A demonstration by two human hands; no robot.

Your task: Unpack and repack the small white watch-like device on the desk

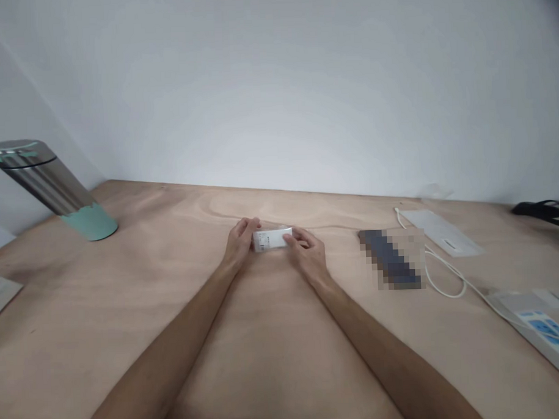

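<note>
Between my two hands is a small white box (272,240) in what looks like clear wrapping, with tiny dark print toward its left end. My left hand (240,240) grips its left end, fingers curled behind it. On the right end, my right hand (309,248) pinches it with the thumb lying on the front face. The print is too small to read, and the back of the box is hidden. Both forearms reach forward over the wooden table.
A steel bottle (53,181) with a mint-green base stands at the left. Right of my hands lie a pixelated dark object (391,259), a white cable (451,271), a whitish flat sleeve (438,231) and a blue-marked package (547,331). Behind the table (284,356) rises a white wall (275,93).
</note>
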